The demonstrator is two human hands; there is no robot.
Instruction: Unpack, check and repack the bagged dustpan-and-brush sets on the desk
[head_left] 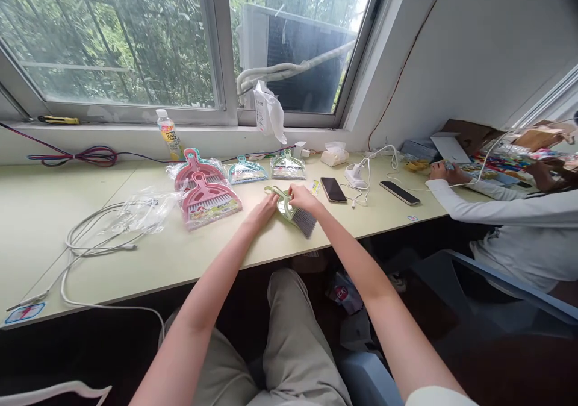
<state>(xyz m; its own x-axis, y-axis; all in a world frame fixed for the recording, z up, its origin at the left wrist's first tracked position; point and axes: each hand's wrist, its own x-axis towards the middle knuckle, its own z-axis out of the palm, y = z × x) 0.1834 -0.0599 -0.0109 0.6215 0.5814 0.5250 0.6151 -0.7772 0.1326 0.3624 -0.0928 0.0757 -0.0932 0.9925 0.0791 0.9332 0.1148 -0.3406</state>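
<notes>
In the head view, a small green dustpan (283, 217) lies near the table's front edge, with a green hand brush (305, 220) on it. The brush's grey bristles point towards me and to the right. My left hand (266, 208) is closed at the left side of the dustpan by its handle loop; its fingertips are partly hidden. My right hand (301, 197) is closed around the brush handle. To the left lie pink dustpan-and-brush sets (211, 200) in clear wrap. Behind my hands are a blue wrapped set (247, 170) and a green wrapped set (288, 166).
A phone (333, 190) and a white power strip (356, 176) lie to the right, with a second phone (400, 193) beyond. White cables (85, 246) and clear plastic wrap (149, 210) are at left. A bottle (169, 135) stands behind. Another person's arm (478, 207) rests at far right.
</notes>
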